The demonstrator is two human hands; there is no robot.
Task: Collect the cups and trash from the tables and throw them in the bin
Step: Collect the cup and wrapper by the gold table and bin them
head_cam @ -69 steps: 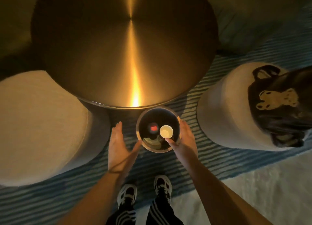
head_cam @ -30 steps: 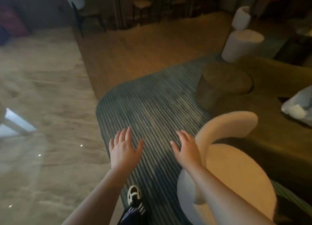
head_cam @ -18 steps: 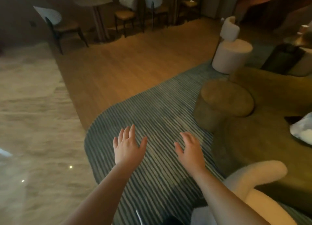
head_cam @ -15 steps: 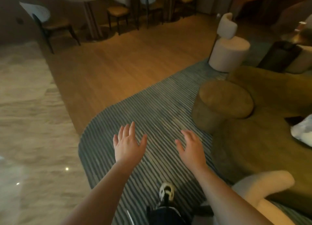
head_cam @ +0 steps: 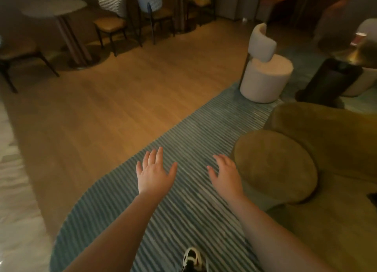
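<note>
- Hands: left hand [head_cam: 155,174] and right hand [head_cam: 225,174] spread wide, empty, above the rug [head_cam: 183,141].
- Cup [head_cam: 360,38], blurred, stands far right on a dark table [head_cam: 334,79].
- Risk: stool [head_cam: 273,165] beside the path could trip a hurried step.

Both forearms are bare to the lower frame edge, no sleeve showing. The left hand [head_cam: 155,174] and right hand [head_cam: 226,176] wear nothing. One shoe [head_cam: 192,260] shows below, white with black panels and laces.
</note>
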